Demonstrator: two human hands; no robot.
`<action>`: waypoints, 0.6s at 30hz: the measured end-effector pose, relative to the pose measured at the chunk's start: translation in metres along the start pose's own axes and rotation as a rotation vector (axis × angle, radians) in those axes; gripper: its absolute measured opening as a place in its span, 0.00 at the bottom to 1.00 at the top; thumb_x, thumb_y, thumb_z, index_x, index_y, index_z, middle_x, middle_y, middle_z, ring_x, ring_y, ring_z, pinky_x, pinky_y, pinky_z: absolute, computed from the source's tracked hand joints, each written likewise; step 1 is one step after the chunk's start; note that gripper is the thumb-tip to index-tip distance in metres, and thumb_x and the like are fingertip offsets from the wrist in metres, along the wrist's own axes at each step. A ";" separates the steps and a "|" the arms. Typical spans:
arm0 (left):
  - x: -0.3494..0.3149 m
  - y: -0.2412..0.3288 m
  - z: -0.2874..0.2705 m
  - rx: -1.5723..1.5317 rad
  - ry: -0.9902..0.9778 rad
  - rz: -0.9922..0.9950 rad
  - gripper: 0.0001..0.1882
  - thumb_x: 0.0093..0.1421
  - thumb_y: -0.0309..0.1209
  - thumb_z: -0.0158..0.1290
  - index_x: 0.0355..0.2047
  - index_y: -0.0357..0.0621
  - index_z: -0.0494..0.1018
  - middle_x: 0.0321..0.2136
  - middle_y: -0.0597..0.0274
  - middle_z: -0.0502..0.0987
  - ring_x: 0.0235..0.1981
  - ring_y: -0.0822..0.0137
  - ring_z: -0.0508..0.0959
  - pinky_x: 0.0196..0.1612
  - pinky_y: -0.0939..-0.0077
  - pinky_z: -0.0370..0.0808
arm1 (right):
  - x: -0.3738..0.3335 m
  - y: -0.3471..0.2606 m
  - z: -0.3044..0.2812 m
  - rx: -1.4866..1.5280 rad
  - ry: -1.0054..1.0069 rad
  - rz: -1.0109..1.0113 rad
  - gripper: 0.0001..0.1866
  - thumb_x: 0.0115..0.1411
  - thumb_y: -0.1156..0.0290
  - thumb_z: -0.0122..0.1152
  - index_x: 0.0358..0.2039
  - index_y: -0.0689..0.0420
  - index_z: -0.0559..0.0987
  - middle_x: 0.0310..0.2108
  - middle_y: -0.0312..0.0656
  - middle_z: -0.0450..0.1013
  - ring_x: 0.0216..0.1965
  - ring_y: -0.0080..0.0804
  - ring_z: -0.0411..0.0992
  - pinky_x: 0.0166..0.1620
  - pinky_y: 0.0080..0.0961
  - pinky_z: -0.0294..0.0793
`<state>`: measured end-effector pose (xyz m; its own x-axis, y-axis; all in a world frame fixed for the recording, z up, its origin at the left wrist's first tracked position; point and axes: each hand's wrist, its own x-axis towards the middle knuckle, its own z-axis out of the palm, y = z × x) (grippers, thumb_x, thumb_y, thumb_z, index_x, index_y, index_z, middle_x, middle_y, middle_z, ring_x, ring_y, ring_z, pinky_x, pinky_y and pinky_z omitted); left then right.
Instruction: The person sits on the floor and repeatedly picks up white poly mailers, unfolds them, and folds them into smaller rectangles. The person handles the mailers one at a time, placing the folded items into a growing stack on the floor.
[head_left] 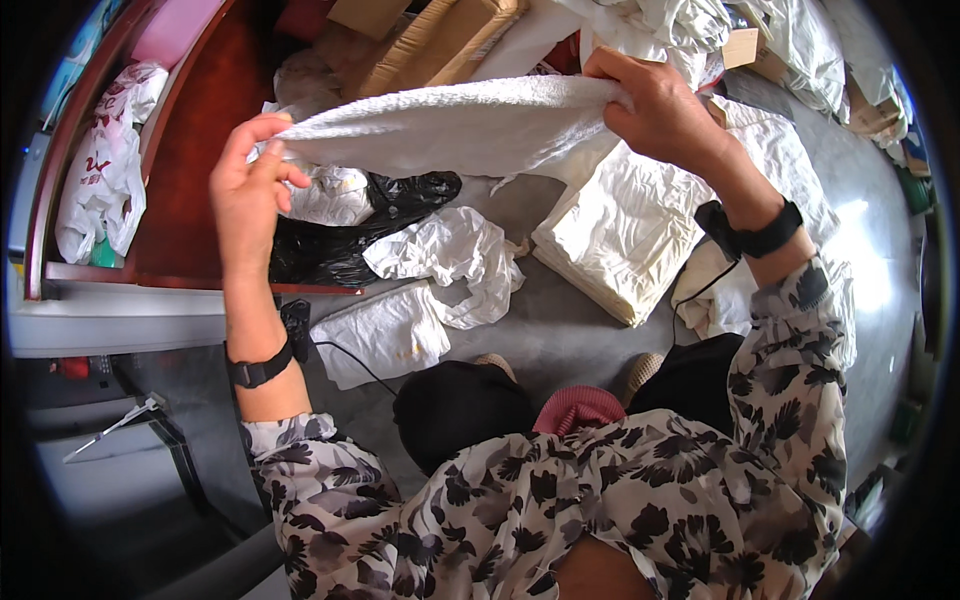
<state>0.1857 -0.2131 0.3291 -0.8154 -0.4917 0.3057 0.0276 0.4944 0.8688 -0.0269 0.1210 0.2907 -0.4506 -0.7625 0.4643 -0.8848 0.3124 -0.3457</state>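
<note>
A white cloth (440,125) with a textured upper edge is stretched between my raised hands. My left hand (250,180) pinches its left corner between thumb and fingers. At the other end, my right hand (660,110) is closed around the right corner. The cloth sags slightly in the middle, above the floor. Below it on the right lies a stack of folded white cloths (620,230). A crumpled white cloth (450,255) and a flat folded white cloth (385,335) lie on the floor nearer to me.
A black plastic bag (320,250) lies beside a dark red wooden cabinet (205,160). On the cabinet rests a white plastic bag (110,165). Cardboard boxes (430,50) stand at the back. More white cloth (670,30) is heaped at the far right. My knees (460,410) are close below.
</note>
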 end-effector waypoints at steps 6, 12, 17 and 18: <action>-0.008 0.036 -0.012 -0.358 -0.022 0.102 0.10 0.69 0.28 0.46 0.46 0.35 0.69 0.33 0.54 0.79 0.20 0.68 0.80 0.16 0.84 0.68 | -0.039 -0.009 -0.065 0.301 0.041 0.113 0.16 0.57 0.80 0.54 0.47 0.59 0.76 0.38 0.35 0.76 0.39 0.22 0.74 0.45 0.23 0.75; -0.009 0.060 0.002 -0.292 -0.140 0.010 0.12 0.69 0.31 0.45 0.47 0.35 0.71 0.31 0.59 0.80 0.19 0.75 0.76 0.18 0.85 0.68 | -0.076 -0.007 -0.118 0.366 0.301 0.328 0.10 0.59 0.75 0.61 0.42 0.60 0.79 0.32 0.36 0.76 0.34 0.22 0.75 0.37 0.20 0.75; 0.049 -0.011 0.111 -0.347 -0.420 -0.294 0.12 0.68 0.29 0.45 0.48 0.35 0.70 0.37 0.55 0.79 0.29 0.67 0.82 0.27 0.79 0.77 | -0.094 0.065 -0.104 0.279 0.177 0.517 0.09 0.57 0.73 0.66 0.38 0.61 0.81 0.31 0.32 0.75 0.34 0.19 0.71 0.38 0.19 0.71; 0.059 -0.034 0.141 -0.399 -0.465 -0.348 0.12 0.67 0.28 0.46 0.47 0.34 0.70 0.38 0.53 0.79 0.31 0.64 0.83 0.29 0.77 0.79 | -0.100 0.090 -0.088 0.297 0.185 0.623 0.07 0.56 0.72 0.64 0.35 0.60 0.81 0.31 0.38 0.77 0.33 0.30 0.75 0.38 0.27 0.73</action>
<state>0.0546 -0.1579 0.2624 -0.9755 -0.1718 -0.1374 -0.1429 0.0196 0.9895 -0.0715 0.2755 0.2848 -0.8979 -0.3753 0.2299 -0.3984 0.4708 -0.7872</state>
